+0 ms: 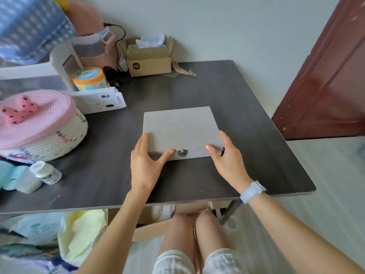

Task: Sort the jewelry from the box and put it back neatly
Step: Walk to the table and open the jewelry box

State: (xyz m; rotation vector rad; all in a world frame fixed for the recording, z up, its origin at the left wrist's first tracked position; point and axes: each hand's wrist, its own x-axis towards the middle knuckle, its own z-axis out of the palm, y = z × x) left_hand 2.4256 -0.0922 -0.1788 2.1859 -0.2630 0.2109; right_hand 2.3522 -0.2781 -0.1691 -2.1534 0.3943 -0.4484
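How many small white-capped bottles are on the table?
2: one bottle lies on its side at the table's left near edge; a paler bottle sits just left, touching it. Clutter may hide others.

Both bare forearms stretched forward, left hand [145,163] and right hand [227,158] spread, fingers fairly straight, thumbs angled inward

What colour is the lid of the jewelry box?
Light grey jewelry box lid, seen in the head view.
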